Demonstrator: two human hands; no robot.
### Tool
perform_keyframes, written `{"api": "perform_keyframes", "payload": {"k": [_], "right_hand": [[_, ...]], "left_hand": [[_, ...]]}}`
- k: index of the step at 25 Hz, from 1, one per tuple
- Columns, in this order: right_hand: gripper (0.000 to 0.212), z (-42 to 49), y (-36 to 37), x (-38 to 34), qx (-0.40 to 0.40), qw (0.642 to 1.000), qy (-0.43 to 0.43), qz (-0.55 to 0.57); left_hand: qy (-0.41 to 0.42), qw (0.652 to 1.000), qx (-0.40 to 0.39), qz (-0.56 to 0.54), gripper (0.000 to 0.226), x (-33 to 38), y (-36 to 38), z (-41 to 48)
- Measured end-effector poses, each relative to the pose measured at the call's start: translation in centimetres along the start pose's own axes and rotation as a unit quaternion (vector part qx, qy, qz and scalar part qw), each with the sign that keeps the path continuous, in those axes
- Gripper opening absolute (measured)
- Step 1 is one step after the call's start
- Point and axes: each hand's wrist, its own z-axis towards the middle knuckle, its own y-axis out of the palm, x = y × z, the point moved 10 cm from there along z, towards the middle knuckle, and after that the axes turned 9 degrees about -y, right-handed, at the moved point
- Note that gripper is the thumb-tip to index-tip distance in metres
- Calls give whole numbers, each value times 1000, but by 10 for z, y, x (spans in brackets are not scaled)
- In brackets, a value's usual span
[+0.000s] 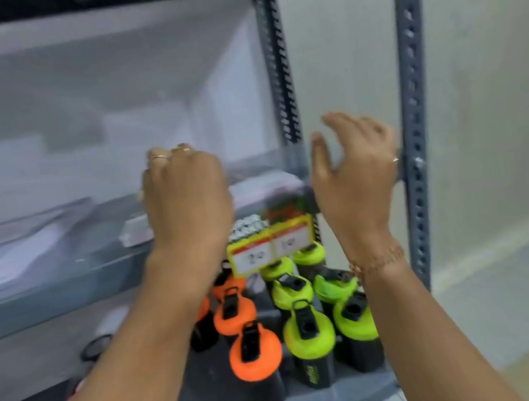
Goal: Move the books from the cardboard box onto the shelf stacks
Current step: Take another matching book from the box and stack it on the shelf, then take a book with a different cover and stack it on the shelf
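Observation:
The view is motion-blurred. A low stack of pale books [264, 188] lies on the grey metal shelf [62, 291], near its right end. My left hand [186, 198] rests palm down on the stack's left part with the fingers curled over it; the blur hides whether it grips a book. My right hand [355, 172] hovers just right of the stack, fingers spread and holding nothing, close to the front upright. More flat books [10, 247] lie further left on the same shelf. The cardboard box is out of view.
The perforated grey front upright [414, 107] stands right of my right hand, with a rear upright [275, 60] behind the stack. On the shelf below stand shaker bottles with orange lids [254, 351] and green lids [308, 332], behind a yellow price tag [270, 246]. A pale wall is on the right.

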Motion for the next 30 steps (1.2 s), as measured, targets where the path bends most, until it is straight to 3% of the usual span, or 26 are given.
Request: {"api": "perform_keyframes", "payload": {"k": [1, 2, 3, 4, 5, 7, 9, 11, 12, 13, 15, 20, 25, 30], "right_hand": [[18, -25, -46, 21, 100, 995, -3, -10], [18, -60, -80, 56, 147, 988, 29, -40], [20, -102, -109, 101, 160, 980, 96, -76], [24, -155, -139, 156, 161, 959, 208, -108], [27, -220, -175, 208, 169, 914, 342, -135], [31, -352, -250, 275, 160, 782, 561, -217], [33, -463, -328, 303, 53, 645, 678, -349], [43, -541, -371, 302, -66, 512, 760, -395], [51, -573, -396, 299, -81, 447, 796, -400], [61, -596, -414, 295, -83, 401, 818, -404], [77, -623, -435, 295, -84, 370, 833, -401], [65, -649, -459, 306, -90, 386, 823, -408], [49, -642, -472, 308, -86, 403, 800, -436], [28, -605, -468, 291, 0, 441, 756, -484]], "left_hand": [[85, 994, 45, -53, 20, 51, 1, -32], [154, 982, 32, -107, 20, 101, 17, -68], [203, 962, -40, -177, 22, 149, 44, -107], [225, 927, -179, -239, 25, 195, 86, -151], [227, 865, -351, -277, 28, 239, 135, -210], [250, 703, -627, -226, 29, 305, 217, -356], [335, 582, -731, -118, 32, 341, 261, -497], [401, 525, -750, -13, 32, 337, 287, -590], [411, 505, -759, 17, 33, 340, 295, -634], [403, 495, -768, 41, 34, 340, 305, -669], [347, 502, -790, 62, 37, 336, 326, -707], [190, 621, -760, -4, 45, 351, 356, -723], [114, 652, -749, 24, 47, 352, 367, -715], [171, 681, -711, -34, 33, 368, 339, -676]]}}
